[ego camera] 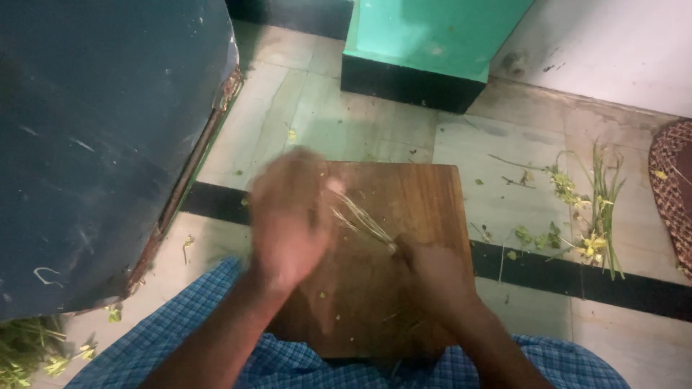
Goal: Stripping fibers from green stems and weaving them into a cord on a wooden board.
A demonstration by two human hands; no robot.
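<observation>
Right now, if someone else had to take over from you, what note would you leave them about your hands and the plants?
Left hand: blurred, over the left part of the wooden board, at one end of the thin stems.
Right hand: pinching the other end of those stems.
The board sits on the tiled floor in front of the blue checked cloth.
Done, it seems: a pile of green stems and bits lies on the floor to the right.
Left: more greens at the bottom left corner.
</observation>
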